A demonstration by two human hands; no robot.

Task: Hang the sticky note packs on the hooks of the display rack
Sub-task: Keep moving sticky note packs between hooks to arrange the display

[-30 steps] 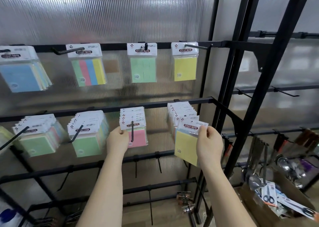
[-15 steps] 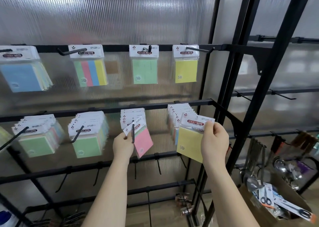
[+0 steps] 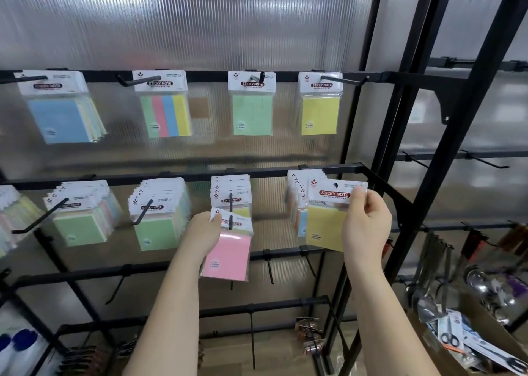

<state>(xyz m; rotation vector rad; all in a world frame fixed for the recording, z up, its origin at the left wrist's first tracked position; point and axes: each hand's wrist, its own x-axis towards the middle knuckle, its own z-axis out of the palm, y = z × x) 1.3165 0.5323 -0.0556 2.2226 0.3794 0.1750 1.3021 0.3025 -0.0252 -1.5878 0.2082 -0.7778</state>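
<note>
Head view: both my arms reach up to the black rack (image 3: 400, 175). My left hand (image 3: 204, 233) pinches a pink pack (image 3: 227, 257) at a middle-row hook (image 3: 231, 210); my right hand (image 3: 367, 227) pinches a yellow pack (image 3: 325, 227) before the neighbouring stack. Ribbed translucent panel (image 3: 185, 21) behind.

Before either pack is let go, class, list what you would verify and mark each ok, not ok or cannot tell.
1. Left hand grips the pink pack by its header: ok.
2. Pink pack's hole threaded on the hook: cannot tell.
3. Right hand pinches the yellow pack header: ok.
4. Yellow pack's hole on its hook: cannot tell, hook hidden.
5. Yellow pack in front of its stack: ok.
</note>
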